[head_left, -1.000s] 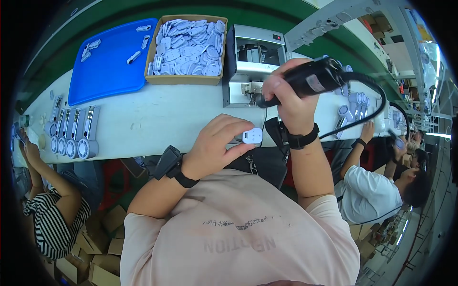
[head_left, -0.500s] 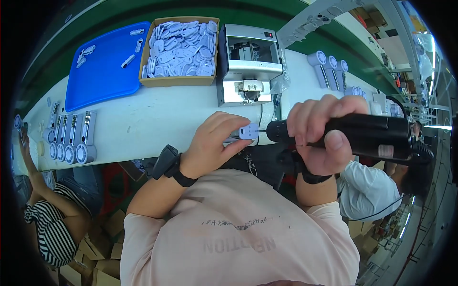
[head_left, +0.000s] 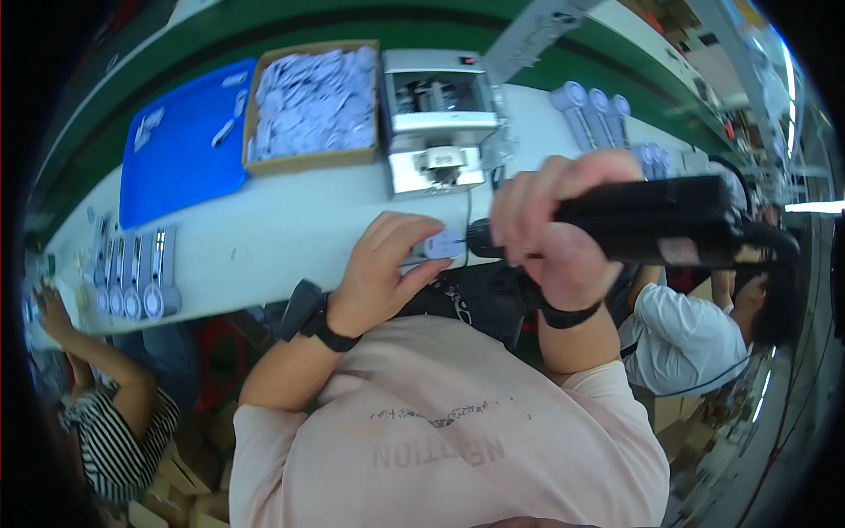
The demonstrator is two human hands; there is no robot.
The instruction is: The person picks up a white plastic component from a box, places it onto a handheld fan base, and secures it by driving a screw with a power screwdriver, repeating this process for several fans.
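Observation:
Pinched between the thumb and fingers of my left hand [head_left: 374, 273] is a small pale lavender plastic part [head_left: 444, 245], just above the bench's near edge. My right hand [head_left: 572, 255] wraps round a black electric screwdriver [head_left: 656, 224], held level with its tip pointing left. The thin bit reaches the part's right end; blur hides whether it sits in a screw. My left fingers cover the other end of the part.
Behind my hands stand a silver machine [head_left: 440, 123] and a cardboard box [head_left: 312, 163] full of lavender parts. A blue tray [head_left: 180, 180] with a few pieces lies left. Handheld fans stand in rows at left [head_left: 160, 299] and right [head_left: 574, 95]. Co-workers sit on both sides.
The whole view has shifted and tilted slightly, and both hands appear a little further left in it. My grips on the part and screwdriver stay the same. The left co-worker's arm has moved.

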